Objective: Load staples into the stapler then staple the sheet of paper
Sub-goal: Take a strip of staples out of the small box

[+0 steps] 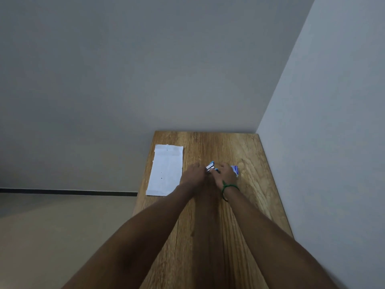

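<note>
A small blue and silver stapler [211,167] shows between my two hands on the wooden table [208,226]. My left hand [192,174] and my right hand [226,174] both close around it, and most of its body is hidden by my fingers. Whether its top is hinged up is too small to tell. A small white and blue staple box [235,170] lies just right of my right hand. The white sheet of paper [166,170] lies flat on the table's left side, apart from my left hand.
A green cord bracelet [228,187] circles my right wrist. The table stands in a corner, with a wall behind it and another along its right edge. Its left edge drops to a beige floor [62,236].
</note>
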